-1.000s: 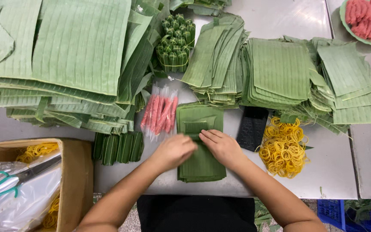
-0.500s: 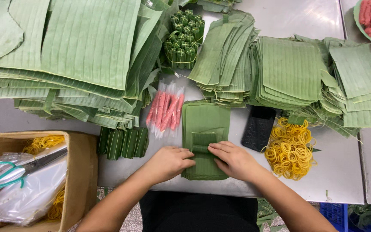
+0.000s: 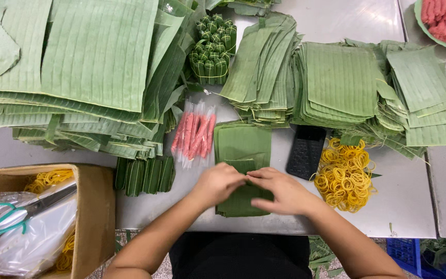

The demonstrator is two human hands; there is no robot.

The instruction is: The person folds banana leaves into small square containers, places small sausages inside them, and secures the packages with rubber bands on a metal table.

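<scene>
Work surface: grey metal table (image 3: 414, 201), with a seam to a second panel at far right.

Lying on it, placed relative to the fingers (image 3: 243, 178):
- directly under them, small stack of cut banana leaves (image 3: 243, 142);
- just beyond and to their left, clear packets of pink sausages (image 3: 194, 135);
- further left, row of wrapped leaf parcels (image 3: 144, 175);
- just right, black calculator (image 3: 305, 151), then heap of yellow rubber bands (image 3: 346, 173);
- well beyond, wide leaf stacks (image 3: 78, 62), narrower cut stacks (image 3: 336, 82), and a tied bundle of finished parcels (image 3: 211, 51).
</scene>
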